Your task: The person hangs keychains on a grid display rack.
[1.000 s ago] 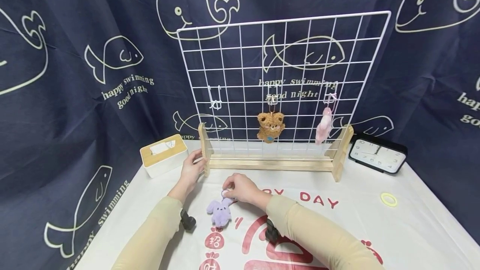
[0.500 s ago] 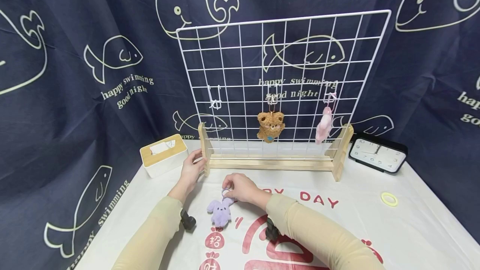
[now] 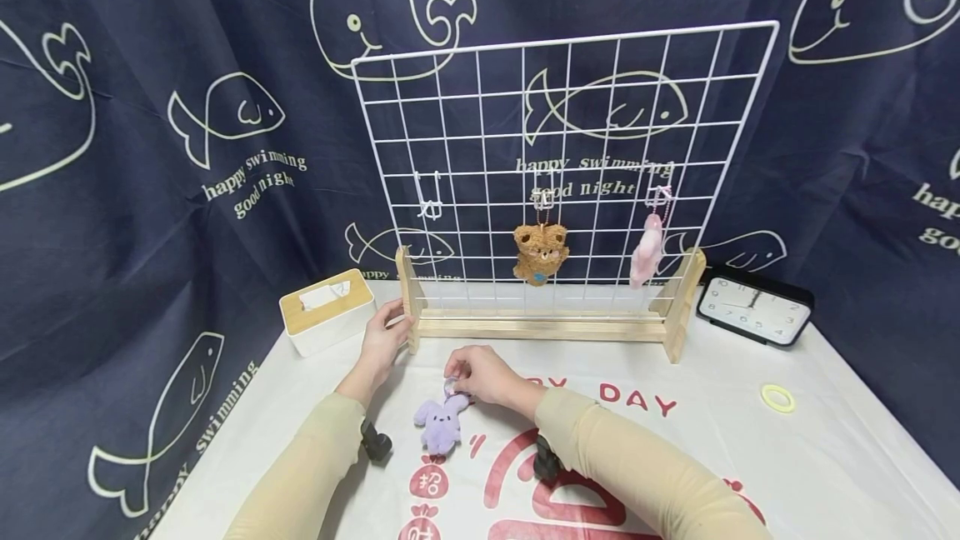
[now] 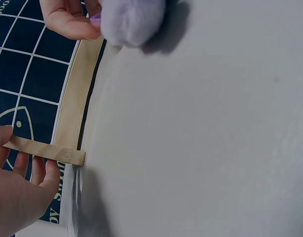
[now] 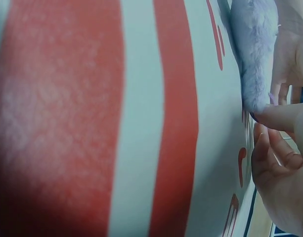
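A purple plush bunny keychain [image 3: 439, 426] lies on the white tablecloth in front of the rack. My right hand [image 3: 483, 375] pinches the ring at its top, and the bunny's fur shows beside the thumb in the right wrist view. With thumb and fingers on either side, my left hand [image 4: 23, 190] grips the left wooden post [image 4: 47, 150] of the rack. On the white wire grid [image 3: 502, 119] hang a brown bear plush [image 3: 541, 253] at the middle and a pink plush [image 3: 647, 252] on the right. A bare white hook [image 3: 431, 208] sits at the grid's left.
Left of the rack stands a white tissue box [image 3: 330, 322] with a wooden lid. A black-framed clock [image 3: 756, 307] is at the right, and a yellow ring [image 3: 777, 398] lies on the tablecloth [image 3: 720, 440]. Behind everything hangs a dark blue curtain [image 3: 225, 23].
The ring at the bunny's top has turned slightly in the right hand's fingers. The left hand stays on the post.
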A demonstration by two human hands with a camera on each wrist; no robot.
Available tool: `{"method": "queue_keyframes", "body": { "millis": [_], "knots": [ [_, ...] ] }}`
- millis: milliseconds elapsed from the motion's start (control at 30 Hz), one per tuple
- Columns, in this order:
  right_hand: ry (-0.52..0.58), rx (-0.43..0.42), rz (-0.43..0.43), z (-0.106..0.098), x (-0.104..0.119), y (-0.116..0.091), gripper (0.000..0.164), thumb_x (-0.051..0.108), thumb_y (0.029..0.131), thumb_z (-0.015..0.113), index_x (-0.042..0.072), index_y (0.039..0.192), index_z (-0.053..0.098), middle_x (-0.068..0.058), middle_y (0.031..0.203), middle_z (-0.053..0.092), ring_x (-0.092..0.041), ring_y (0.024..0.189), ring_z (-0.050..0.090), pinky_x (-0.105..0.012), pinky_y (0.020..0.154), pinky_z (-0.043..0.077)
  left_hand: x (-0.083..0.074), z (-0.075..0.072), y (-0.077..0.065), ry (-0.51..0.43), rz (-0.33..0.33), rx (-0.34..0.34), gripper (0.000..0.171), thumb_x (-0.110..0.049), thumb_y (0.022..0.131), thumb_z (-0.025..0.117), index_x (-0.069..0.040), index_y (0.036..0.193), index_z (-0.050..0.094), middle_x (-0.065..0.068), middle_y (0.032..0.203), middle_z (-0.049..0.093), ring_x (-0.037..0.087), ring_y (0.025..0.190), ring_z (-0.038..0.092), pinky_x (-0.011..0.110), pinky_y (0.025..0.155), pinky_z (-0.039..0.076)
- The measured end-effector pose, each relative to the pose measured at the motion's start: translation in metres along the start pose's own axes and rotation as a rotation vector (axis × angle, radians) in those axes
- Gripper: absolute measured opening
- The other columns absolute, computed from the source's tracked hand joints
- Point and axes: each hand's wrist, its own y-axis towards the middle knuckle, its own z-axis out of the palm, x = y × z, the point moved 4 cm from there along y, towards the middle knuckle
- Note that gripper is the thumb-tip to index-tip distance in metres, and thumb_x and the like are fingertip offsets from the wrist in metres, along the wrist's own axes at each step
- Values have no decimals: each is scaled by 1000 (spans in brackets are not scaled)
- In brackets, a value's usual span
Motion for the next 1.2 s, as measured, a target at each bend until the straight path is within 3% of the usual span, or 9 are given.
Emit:
{"method": "queue_keyframes", "body": {
  "millis": [233,500,767,933,1200],
  "knots": [
    [32,-11,61,-4,-4,-1,13,-4,82,80,8,85,75,6,77,70,-3,72,59,-22,71,54,0,0,0,5,-2,-15,49,0,100,60,1,147,47,25,142,49,43,132,49,52,111,45],
    [46,-9,45,-8,-7,-3,11,-1,84,80,9,81,74,5,75,71,-2,68,59,-21,68,52,0,0,0,-9,1,-28,47,1,99,60,1,145,49,25,141,51,42,131,50,52,111,45],
    [75,-7,73,-14,-3,-7,12,3,85,80,11,83,72,8,75,67,-4,58,54,-20,54,46,-2,2,-2,2,6,-19,47,1,100,59,1,146,48,26,141,50,43,131,50,52,111,45],
    [92,-32,48,-19,1,-8,12,-2,85,77,9,83,72,7,74,66,-3,54,53,-19,50,45,-2,2,-2,4,17,-18,46,1,100,59,2,146,48,26,140,50,44,130,50,54,111,44],
    [116,-48,29,-26,5,-10,12,-4,85,76,8,85,73,7,75,65,-5,65,58,-21,60,52,0,2,-1,-3,17,-21,47,0,102,58,2,147,46,28,142,48,43,131,49,53,111,44]
  ]
}}
